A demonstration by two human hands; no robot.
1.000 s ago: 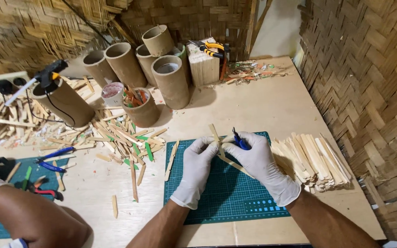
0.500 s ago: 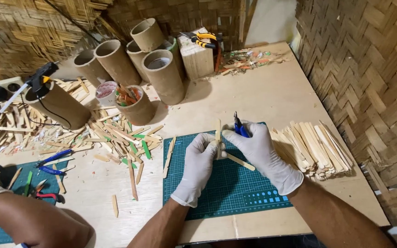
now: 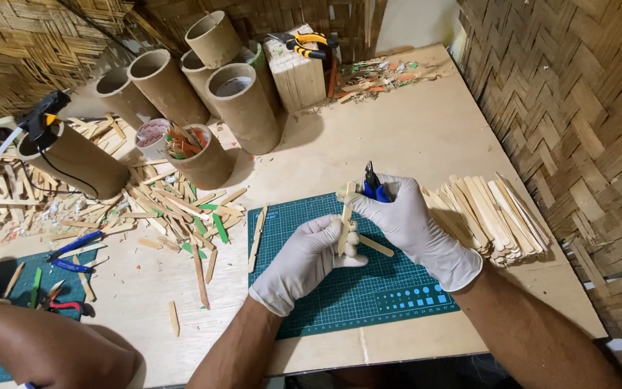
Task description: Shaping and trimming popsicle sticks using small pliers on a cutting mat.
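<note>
Both of my hands wear white gloves and work above a green cutting mat [image 3: 368,295]. My left hand [image 3: 307,259] grips a pale wooden stick [image 3: 345,216] that stands nearly upright. My right hand [image 3: 408,227] holds blue-handled cutters [image 3: 371,181] whose black tips point up, right beside the stick's top end. A second flat stick [image 3: 377,246] juts out to the right below my fingers.
A pile of wooden sticks [image 3: 494,216] lies right of the mat. Cardboard tubes [image 3: 242,108] and a wooden block [image 3: 298,72] with yellow pliers stand at the back. Scattered stick offcuts [image 3: 174,209] cover the left. Another person's arm [image 3: 44,353] is at lower left. Woven walls close in.
My hands have lifted the stick from lying on the mat to nearly upright, and the cutters have come up to its top end. The view has shifted slightly.
</note>
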